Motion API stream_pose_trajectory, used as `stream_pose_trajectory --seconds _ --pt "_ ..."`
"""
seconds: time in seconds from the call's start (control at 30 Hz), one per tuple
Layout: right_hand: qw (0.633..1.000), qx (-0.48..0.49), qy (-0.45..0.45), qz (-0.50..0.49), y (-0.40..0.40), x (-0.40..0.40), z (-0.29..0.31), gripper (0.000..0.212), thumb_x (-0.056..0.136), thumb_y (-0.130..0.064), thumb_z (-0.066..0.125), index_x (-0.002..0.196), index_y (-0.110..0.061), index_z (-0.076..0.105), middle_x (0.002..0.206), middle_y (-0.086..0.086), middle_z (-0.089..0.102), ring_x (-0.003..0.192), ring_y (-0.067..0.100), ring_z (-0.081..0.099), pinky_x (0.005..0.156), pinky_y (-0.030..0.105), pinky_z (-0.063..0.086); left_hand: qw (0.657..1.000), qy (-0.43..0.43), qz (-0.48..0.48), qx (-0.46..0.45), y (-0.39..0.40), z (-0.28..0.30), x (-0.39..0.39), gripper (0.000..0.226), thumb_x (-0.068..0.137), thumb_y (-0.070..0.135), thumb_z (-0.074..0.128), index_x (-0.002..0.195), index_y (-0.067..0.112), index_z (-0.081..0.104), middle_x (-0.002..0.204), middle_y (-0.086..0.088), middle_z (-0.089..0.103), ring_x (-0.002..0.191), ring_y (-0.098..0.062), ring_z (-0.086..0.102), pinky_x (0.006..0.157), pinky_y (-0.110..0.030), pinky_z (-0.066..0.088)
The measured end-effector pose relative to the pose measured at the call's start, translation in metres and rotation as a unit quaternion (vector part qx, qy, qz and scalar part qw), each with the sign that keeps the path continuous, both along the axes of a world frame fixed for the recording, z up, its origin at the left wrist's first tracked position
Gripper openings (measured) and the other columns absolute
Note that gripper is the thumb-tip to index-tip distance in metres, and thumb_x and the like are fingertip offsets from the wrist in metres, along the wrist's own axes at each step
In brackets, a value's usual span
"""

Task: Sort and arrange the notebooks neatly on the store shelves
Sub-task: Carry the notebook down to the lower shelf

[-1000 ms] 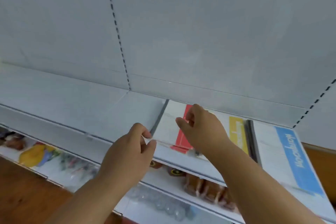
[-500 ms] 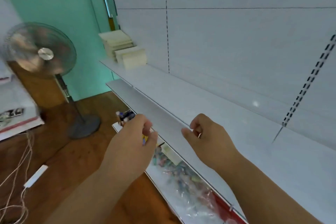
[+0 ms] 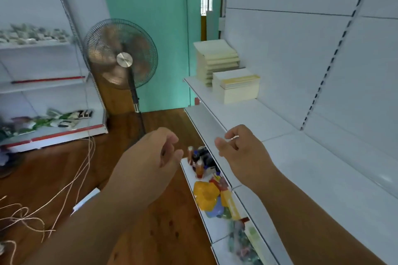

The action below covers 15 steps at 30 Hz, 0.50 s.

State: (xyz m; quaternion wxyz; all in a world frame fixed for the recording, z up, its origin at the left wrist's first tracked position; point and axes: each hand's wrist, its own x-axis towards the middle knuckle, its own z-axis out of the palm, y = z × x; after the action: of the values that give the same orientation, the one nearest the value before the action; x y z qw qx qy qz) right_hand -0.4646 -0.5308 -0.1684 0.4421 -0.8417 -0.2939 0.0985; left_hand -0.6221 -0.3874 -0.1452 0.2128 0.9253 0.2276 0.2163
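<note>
Between pickups: left hand (image 3: 148,163) and right hand (image 3: 243,153) empty, fingers loosely curled, likely reaching next toward stacked cream paper notebooks (image 3: 226,71) on white metal shelf (image 3: 269,122).

Both forearms extended forward, side by side. Left hand (image 3: 148,157) and right hand (image 3: 243,150) apart, fingers loosely curled, thumbs pointing inward, holding nothing.
</note>
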Motion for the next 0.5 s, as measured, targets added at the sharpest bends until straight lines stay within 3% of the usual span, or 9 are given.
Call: stream_pose_trajectory --seconds 0.1,0.17,0.27,0.37,0.5 --pt "0.998 0.031 0.056 -0.029 0.075 0.037 -0.015 0.035 0.095 -0.054 0.055 0.108 -0.022 0.053 0.102 0.005 0.069 0.098 0.019 0.067 0.091 0.038 0.053 0.999 -0.025 0.009 0.020 0.087 -0.002 0.043 0.015 0.094 0.045 0.052 0.108 0.041 0.046 0.088 0.021 0.055 0.076 -0.002 0.057 0.057 -0.009 0.039" --pt "0.993 0.044 0.093 -0.057 0.112 0.067 -0.015 0.037 0.094 -0.059 0.052 0.104 -0.024 0.055 0.103 0.002 0.067 0.096 0.018 0.067 0.095 0.046 0.055 0.999 -0.037 -0.011 0.028 0.134 0.001 0.080 0.014 0.093 0.045 0.053 0.106 0.040 0.049 0.086 0.021 0.053 0.077 -0.002 0.055 0.060 -0.011 0.038" --pt "0.984 0.052 0.132 -0.109 0.140 0.118 -0.002 0.041 0.095 -0.059 0.051 0.100 -0.020 0.060 0.097 0.000 0.069 0.085 0.015 0.071 0.091 0.045 0.056 0.996 -0.045 -0.065 0.034 0.180 0.009 0.147 0.017 0.093 0.045 0.055 0.108 0.039 0.051 0.093 0.023 0.050 0.084 0.001 0.052 0.067 -0.013 0.041" --pt "0.971 0.060 0.146 -0.178 0.150 0.172 0.009 0.046 0.096 -0.056 0.051 0.095 -0.013 0.064 0.090 0.004 0.073 0.071 0.016 0.070 0.075 0.038 0.055 0.990 -0.043 -0.129 0.027 0.208 0.015 0.216 0.020 0.094 0.044 0.054 0.113 0.038 0.050 0.101 0.021 0.049 0.089 0.003 0.051 0.069 -0.010 0.040" --pt "0.943 0.056 0.185 -0.272 0.167 0.245 -0.005 0.062 0.092 -0.066 0.051 0.091 -0.007 0.067 0.082 0.007 0.074 0.060 0.018 0.065 0.059 0.032 0.048 0.980 -0.067 -0.187 0.025 0.238 0.005 0.310 0.025 0.093 0.045 0.053 0.116 0.035 0.052 0.105 0.018 0.052 0.091 -0.004 0.054 0.075 -0.015 0.046"
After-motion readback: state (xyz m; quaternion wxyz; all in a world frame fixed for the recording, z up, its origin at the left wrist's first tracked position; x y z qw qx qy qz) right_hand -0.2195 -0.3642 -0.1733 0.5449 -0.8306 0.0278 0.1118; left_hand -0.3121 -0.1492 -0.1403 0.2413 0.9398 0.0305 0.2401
